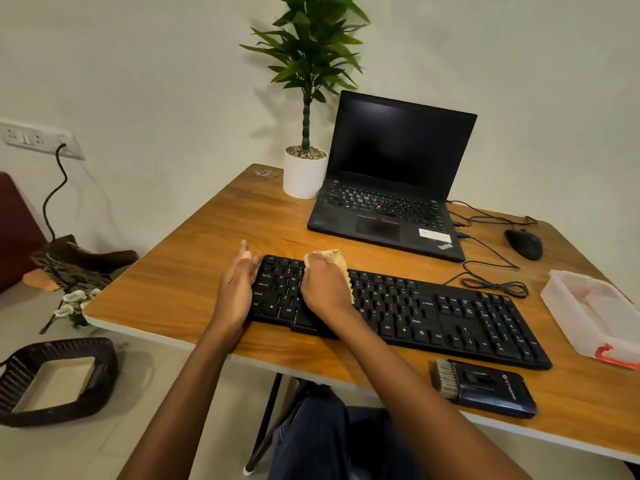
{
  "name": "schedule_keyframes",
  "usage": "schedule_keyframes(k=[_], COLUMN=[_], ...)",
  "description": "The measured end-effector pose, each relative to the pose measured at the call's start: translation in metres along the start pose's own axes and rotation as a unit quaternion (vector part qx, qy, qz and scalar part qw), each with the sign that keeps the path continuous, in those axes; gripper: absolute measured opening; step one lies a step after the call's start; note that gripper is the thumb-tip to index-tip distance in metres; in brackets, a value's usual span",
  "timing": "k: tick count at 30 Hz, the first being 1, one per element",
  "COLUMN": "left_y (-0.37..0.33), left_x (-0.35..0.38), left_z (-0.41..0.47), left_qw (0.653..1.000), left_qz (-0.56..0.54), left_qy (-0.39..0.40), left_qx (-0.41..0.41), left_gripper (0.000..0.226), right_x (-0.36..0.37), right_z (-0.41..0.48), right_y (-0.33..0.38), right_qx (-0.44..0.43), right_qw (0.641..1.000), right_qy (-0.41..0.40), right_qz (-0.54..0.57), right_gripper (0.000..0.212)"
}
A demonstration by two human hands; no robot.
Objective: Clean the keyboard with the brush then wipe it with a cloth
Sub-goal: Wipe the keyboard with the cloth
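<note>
A black keyboard [433,313] lies across the wooden table [194,271]. My right hand [325,289] presses a yellowish cloth [337,261] onto the keyboard's left half, with fingers curled over the cloth. With its fingers straight, my left hand [237,289] rests against the keyboard's left end. The brush [485,388], black with pale bristles at its left end, lies on the table in front of the keyboard, to the right of both hands.
An open black laptop [391,188] and a white potted plant [304,174] stand at the back. A mouse [523,243] and cables lie to the right, beside a clear plastic box [588,313]. A dark basket [59,379] sits on the floor at left.
</note>
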State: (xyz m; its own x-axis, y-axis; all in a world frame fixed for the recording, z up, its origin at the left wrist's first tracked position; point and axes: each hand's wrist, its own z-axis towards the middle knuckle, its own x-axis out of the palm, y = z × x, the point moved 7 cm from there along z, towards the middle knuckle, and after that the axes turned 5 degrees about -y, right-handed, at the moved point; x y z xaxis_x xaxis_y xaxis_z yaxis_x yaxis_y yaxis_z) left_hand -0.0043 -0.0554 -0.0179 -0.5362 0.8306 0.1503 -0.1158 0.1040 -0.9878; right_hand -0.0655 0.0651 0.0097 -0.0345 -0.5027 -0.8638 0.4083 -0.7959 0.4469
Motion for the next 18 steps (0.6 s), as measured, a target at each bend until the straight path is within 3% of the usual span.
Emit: schedule_keyframes(k=[10,14,16,18], left_y=[0.007,0.006,0.002,-0.008], left_x=[-0.005,-0.005,-0.010,-0.018], left_z=[0.007,0.007,0.006,0.001], left_qw=[1.000,1.000,1.000,0.998], left_qz=[-0.024,-0.010,-0.002,0.043], left_qy=[-0.006,-0.006,-0.008,-0.003], left_qx=[0.007,0.011,0.019,0.043], left_gripper=[0.056,0.058,0.058,0.061], right_x=[0.030,0.027,0.013,-0.010], right_z=[0.001,-0.005,-0.003,0.009], right_y=[0.050,0.050,0.044,0.028], right_qx=[-0.104,-0.161,-0.119,-0.026], right_qw=[0.993,0.978,0.968,0.953], right_qy=[0.057,0.117,0.137,0.087], right_qz=[0.005,0.069,0.175,0.290], right_gripper=[0.040,0.039,0.036,0.033])
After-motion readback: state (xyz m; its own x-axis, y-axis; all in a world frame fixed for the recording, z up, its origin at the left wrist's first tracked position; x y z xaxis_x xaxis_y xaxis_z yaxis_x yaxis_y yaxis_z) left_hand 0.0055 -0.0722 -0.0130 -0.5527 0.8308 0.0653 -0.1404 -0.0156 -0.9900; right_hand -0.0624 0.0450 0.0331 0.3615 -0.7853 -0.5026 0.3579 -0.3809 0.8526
